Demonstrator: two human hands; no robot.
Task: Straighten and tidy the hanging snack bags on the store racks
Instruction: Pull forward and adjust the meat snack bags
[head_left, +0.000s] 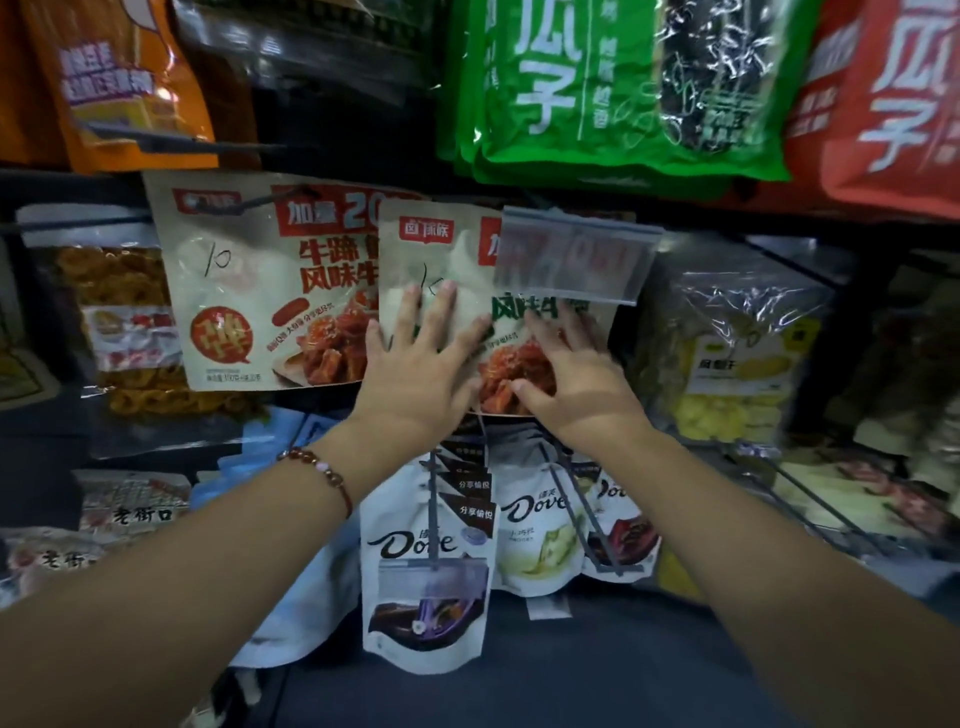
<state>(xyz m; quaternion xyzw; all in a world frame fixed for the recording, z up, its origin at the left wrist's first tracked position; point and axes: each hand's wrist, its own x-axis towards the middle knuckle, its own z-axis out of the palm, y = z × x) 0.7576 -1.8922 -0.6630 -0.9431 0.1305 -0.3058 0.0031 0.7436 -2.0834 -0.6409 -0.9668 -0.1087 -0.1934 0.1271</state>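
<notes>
Here, both hands lie flat against the beige snack bag (447, 249) that hangs in the middle of the rack. The left hand (421, 364) has its fingers straight and fanned out, palm pressed on the bag's lower left half, fingertips reaching up to the handwritten number on its pale front. The right hand (571, 374) presses the bag's lower right half over the printed picture of red meat, its fingers also straight and a little apart; neither grip curls round or pinches anything. A beaded bracelet (322, 470) circles the left wrist.

A clear plastic price tag holder (571, 254) hangs in front of the beige snack bag's upper right corner, covering part of its red print. Just left of that bag, and partly tucked behind it, hangs a matching beige bag (249, 291) with the same handwritten number. Above the beige snack bag hang green seed bags (571, 88), with a red bag (893, 104) further right and an orange bag (119, 78) up to the left. Below it, white Dove pouches (426, 571) hang in rows on wire hooks (587, 499). To its right is a clear bag of yellow snacks (737, 374); far to its left, a clear bag of golden ring snacks (119, 312).
</notes>
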